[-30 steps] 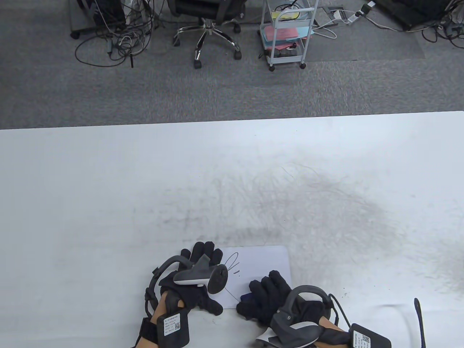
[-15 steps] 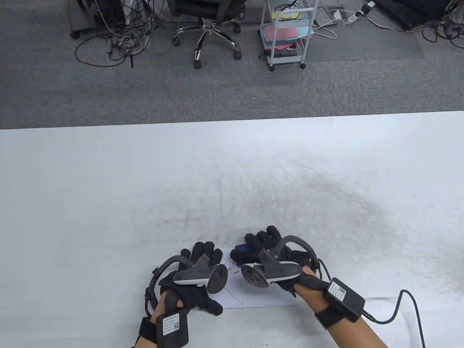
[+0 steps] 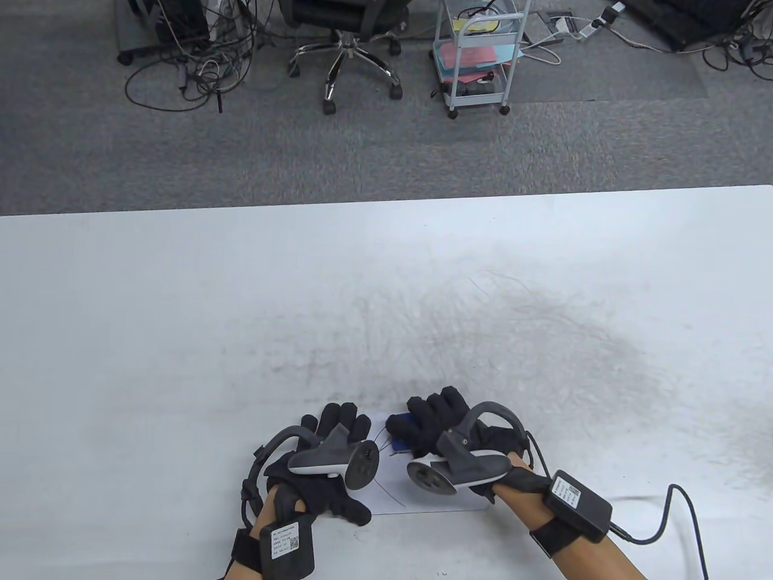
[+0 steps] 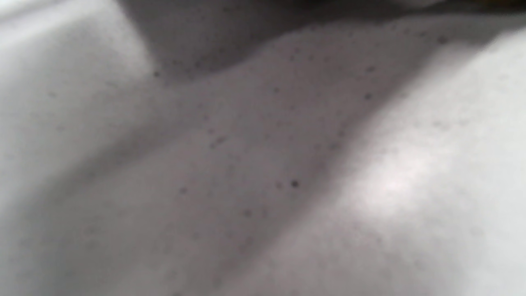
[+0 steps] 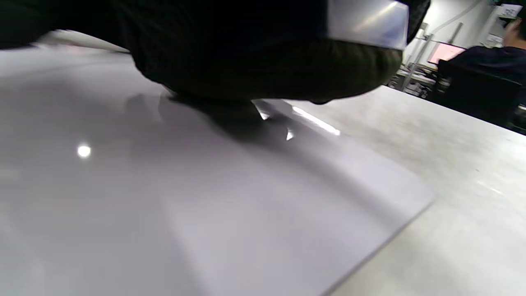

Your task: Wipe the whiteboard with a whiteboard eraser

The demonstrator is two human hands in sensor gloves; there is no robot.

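**Eraser on the board's far edge, ink left below it**

Table view: The whiteboard [image 3: 416, 504] lies flat at the near edge of the table [image 3: 181, 314], mostly covered by both hands. The left hand [image 3: 326, 477] rests palm-down on the board's left part, fingers spread flat and gripping nothing; it appears to pin the board in place. The right hand [image 3: 450, 435] curls over a dark blue whiteboard eraser [image 3: 400, 423], which peeks out beyond the fingertips near the board's far edge. Thin pen lines [image 3: 386, 492] run across the strip of board between the 2 trackers, so that ink has not been wiped. The tabletop beyond carries a wide grey smudge [image 3: 513, 338].

Left wrist view: Only a blurred, speckled grey-white surface fills the frame, with a shadow across it. No fingers show here, so this view adds nothing about the left hand's hold.

Right wrist view: The gloved right hand [image 5: 254, 53] hangs low over the glossy board [image 5: 205, 213], and a dark mass beneath it meets the surface. The board's rounded corner [image 5: 427, 199] sits on the table to the right.

Risks, as I judge them: the eraser is close to the far edge, so a stroke outward could run off onto the table. If the left palm eases its pressure, the board could slide under the wiping force. The remaining line lies close to the left tracker, so a careless sweep could knock the 2 hands together.
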